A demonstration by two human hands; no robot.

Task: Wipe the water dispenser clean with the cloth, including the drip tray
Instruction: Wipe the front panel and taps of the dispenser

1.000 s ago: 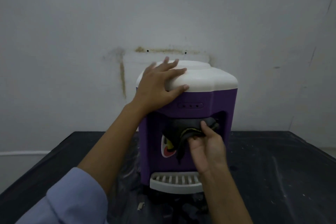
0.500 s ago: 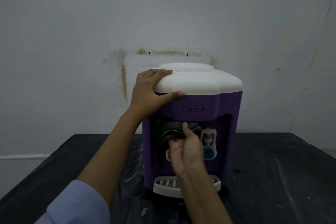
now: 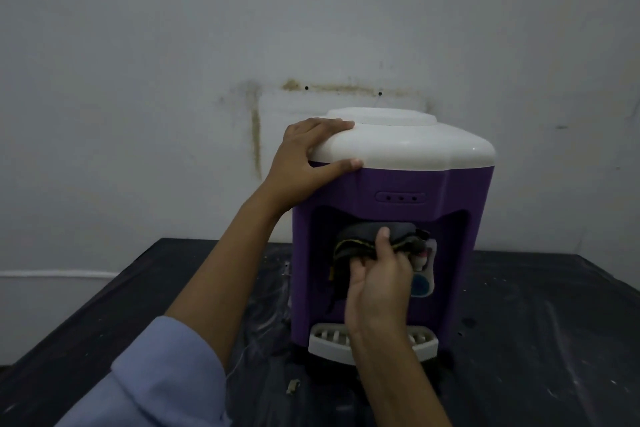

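Right hand has slid the cloth rightward against the tap.

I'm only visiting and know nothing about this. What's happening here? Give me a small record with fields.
Machine: purple plastic water dispenser with white lid, standing on black table
Steadying: left hand rests on the lid's left corner
Wiping: right hand grips dark crumpled cloth inside the tap recess
Tray: white slotted drip tray at the base, partly hidden by the right wrist
Backdrop: stained grey wall

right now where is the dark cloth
In the head view, centre-right, the dark bunched cloth is inside the front recess of the purple water dispenser, gripped by the right hand, above the white drip tray.
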